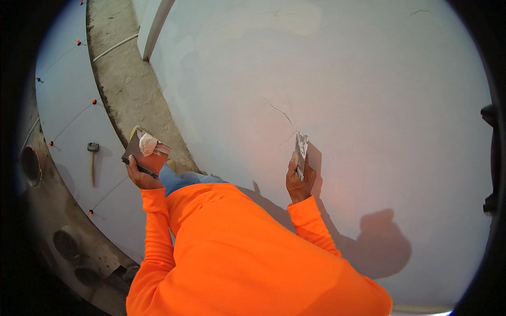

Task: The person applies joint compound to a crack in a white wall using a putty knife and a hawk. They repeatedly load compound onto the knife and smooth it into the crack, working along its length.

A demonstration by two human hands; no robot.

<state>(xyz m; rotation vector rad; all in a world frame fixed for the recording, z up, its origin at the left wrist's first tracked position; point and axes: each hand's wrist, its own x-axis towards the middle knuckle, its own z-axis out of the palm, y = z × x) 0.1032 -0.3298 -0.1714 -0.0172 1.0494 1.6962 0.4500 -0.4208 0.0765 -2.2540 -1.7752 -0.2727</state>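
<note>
My left hand (142, 175) grips a flat metal plastering blade (138, 156) by its near edge. A lump of whitish putty (147, 142) lies on the blade's upper part. In my right hand (300, 184) is a putty-smeared metal scraper (301, 151), seen nearly edge-on. Its far end is at the pale wall (390, 126), just below a thin dark crack (281, 112); whether the edge touches cannot be told. Fingers of both hands are wrapped round their tools.
Left of my legs runs a rough concrete strip (124, 79). Beyond it are large pale tiles (71, 113) with orange-topped spacers along the joints and a mallet (93, 158). A bucket (31, 164) stands at the far left. A white pipe or cable (116, 46) crosses the strip.
</note>
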